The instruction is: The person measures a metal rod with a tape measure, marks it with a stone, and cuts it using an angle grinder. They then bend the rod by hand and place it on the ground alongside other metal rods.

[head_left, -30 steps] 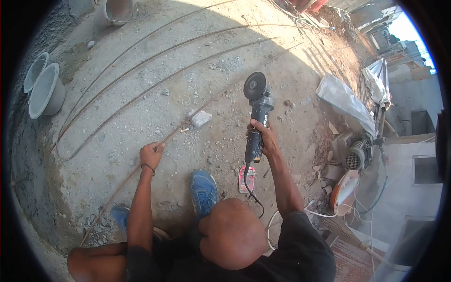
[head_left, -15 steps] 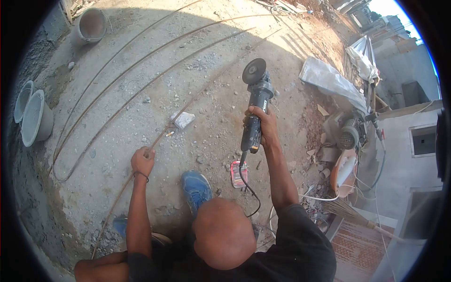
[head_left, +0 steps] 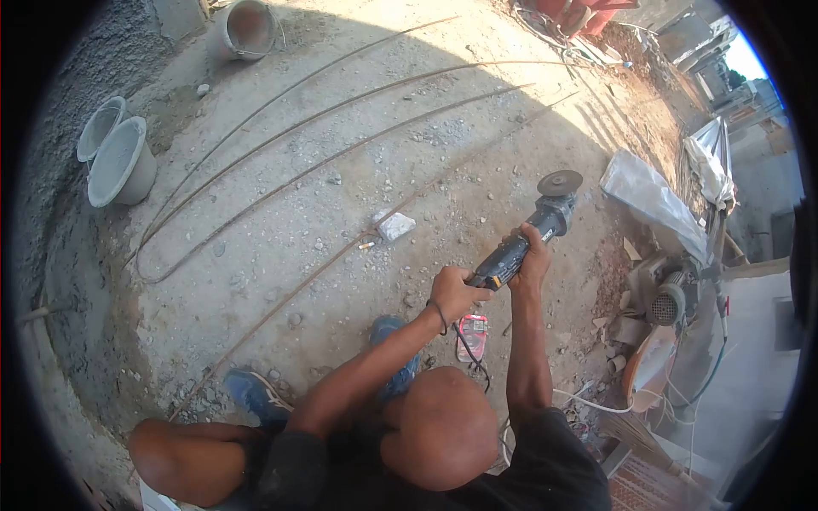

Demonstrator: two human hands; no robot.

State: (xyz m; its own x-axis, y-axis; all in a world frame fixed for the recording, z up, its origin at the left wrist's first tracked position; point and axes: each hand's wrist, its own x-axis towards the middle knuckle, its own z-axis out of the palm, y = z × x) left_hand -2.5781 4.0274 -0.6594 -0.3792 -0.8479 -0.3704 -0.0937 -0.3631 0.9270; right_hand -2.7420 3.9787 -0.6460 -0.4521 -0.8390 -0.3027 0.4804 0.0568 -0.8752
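Observation:
My right hand (head_left: pixel 534 262) is wrapped round the body of a black angle grinder (head_left: pixel 511 255), whose cutting disc (head_left: pixel 560 182) points away from me to the upper right. At the grinder's rear end my left hand (head_left: pixel 460 294) is closed on the casing, near where the power cord (head_left: pixel 463 345) comes out. Left of both hands, a long thin steel rod (head_left: pixel 290 295) lies across the ground and passes over a pale stone block (head_left: pixel 395 227). A cigarette (head_left: pixel 366 245) is beside that block.
More bent steel rods (head_left: pixel 298 176) curve over the gravelly ground. Buckets (head_left: pixel 128 166) stand at the left, another bucket (head_left: pixel 247 32) farther back. To the right are plastic sheeting (head_left: pixel 652 200), a motor (head_left: pixel 671 300) and a broom (head_left: pixel 639 434). A red packet (head_left: pixel 471 338) lies near my shoe (head_left: pixel 394 345).
My left hand has let go of the steel rod and moved right onto the grinder's rear end. The grinder has tilted over to the right and come lower. The view has shifted.

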